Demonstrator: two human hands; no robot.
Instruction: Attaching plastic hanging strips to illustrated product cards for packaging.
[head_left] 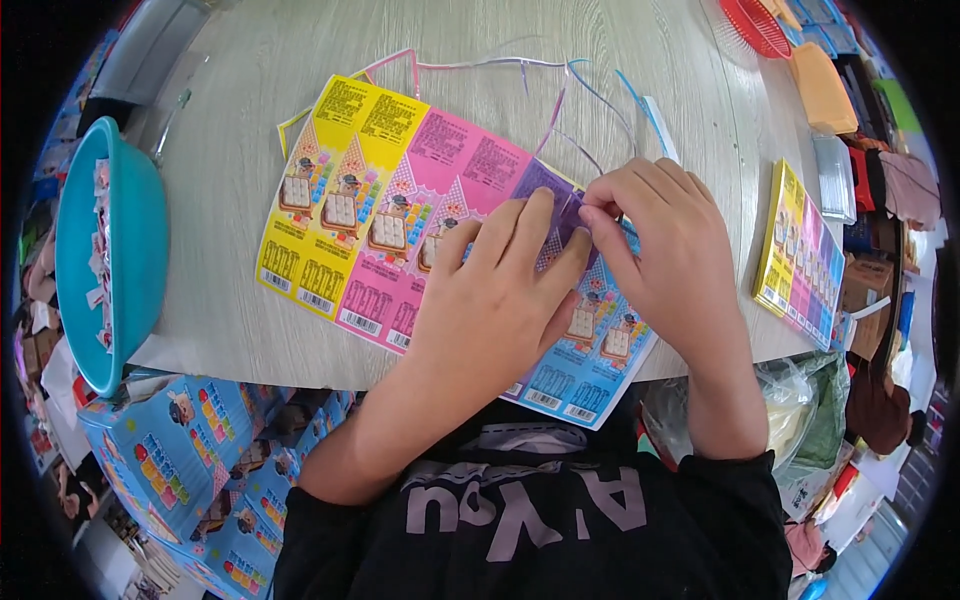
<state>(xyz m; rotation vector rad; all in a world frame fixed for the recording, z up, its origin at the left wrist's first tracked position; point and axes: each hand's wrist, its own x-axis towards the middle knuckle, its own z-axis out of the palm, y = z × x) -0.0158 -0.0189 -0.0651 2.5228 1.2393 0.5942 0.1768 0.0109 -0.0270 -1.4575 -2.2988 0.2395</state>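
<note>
A large printed card sheet [300, 215] in yellow, pink, purple and blue panels lies aslant on the table in front of me. My left hand [505, 270] rests across its middle, fingers apart and pressing on the pink and purple panels. At the purple panel's far edge, my right hand [660, 235] has thumb and forefinger pinched together on the sheet, close to the left fingertips. Thin torn edge strips [490, 65], some pink, some purple and blue, curl on the table beyond the sheet. The right palm hides part of the blue panels.
A teal basin [140, 250] with small wrapped packets stands at the left edge. Blue printed boxes [185, 450] sit below it. A stack of similar sheets [800, 255] lies at the right edge, near a clear plastic box [835, 180]. A red basket [757, 28] is far right.
</note>
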